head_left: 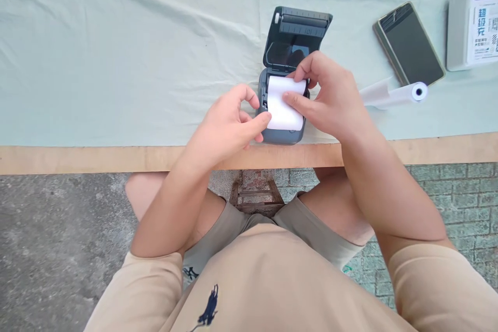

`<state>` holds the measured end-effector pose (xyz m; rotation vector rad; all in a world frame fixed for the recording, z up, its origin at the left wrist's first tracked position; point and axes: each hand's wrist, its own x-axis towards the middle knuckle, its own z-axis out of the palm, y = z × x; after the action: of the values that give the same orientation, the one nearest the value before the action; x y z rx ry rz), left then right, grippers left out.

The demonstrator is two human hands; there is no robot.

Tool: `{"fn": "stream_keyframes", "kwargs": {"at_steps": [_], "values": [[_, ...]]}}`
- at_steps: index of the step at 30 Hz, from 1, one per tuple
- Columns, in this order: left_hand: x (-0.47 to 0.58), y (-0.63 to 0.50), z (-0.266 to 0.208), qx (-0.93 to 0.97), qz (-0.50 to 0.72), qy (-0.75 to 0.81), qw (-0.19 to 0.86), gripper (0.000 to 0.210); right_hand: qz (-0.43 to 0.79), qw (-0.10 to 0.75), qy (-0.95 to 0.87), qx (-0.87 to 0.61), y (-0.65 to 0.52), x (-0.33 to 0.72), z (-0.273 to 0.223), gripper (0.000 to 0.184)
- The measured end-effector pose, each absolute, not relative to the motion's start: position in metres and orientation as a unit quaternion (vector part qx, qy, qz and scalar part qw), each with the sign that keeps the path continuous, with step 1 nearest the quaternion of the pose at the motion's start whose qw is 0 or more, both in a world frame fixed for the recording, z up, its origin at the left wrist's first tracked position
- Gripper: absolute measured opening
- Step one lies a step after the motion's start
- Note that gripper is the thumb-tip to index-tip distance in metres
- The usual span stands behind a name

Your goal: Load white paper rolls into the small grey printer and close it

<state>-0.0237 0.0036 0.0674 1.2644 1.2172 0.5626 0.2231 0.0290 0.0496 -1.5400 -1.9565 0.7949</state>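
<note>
As the right hand (327,96) pinches a white rectangular paper strip (285,111), left hand (229,120) with parted fingers, thumb at the strip's edge, open dark-grey plastic printer (278,137) beneath.

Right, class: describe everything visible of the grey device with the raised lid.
The grey device looks plastic and round-cornered. Its dark lid stands raised at the far side, with a roller across the inside. It rests on pale cloth near the wooden edge. White paper, held by the right hand, covers much of its open top; the left hand is at its left side, contact unclear.
</note>
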Motion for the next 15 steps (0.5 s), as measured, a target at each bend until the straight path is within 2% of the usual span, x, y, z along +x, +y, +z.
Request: {"fn": "stream_keyframes", "kwargs": {"at_steps": [3, 8, 11, 15], "values": [[-0.031, 0.006, 0.062, 0.553, 0.273, 0.537, 0.576, 0.028, 0.273, 0.271, -0.741, -0.551, 0.028, 0.223, 0.049, 0.013], [-0.036, 0.007, 0.048, 0.546, 0.306, 0.554, 0.549, 0.044, 0.241, 0.323, -0.713, -0.574, 0.015, 0.23, 0.051, 0.013], [-0.028, 0.0, 0.034, 0.548, 0.361, 0.569, 0.496, 0.054, 0.267, 0.34, -0.666, -0.608, 0.003, 0.236, 0.042, 0.034], [-0.01, -0.014, 0.014, 0.617, 0.415, 0.511, 0.431, 0.068, 0.307, 0.31, -0.665, -0.606, -0.009, 0.238, 0.033, 0.063]]}}
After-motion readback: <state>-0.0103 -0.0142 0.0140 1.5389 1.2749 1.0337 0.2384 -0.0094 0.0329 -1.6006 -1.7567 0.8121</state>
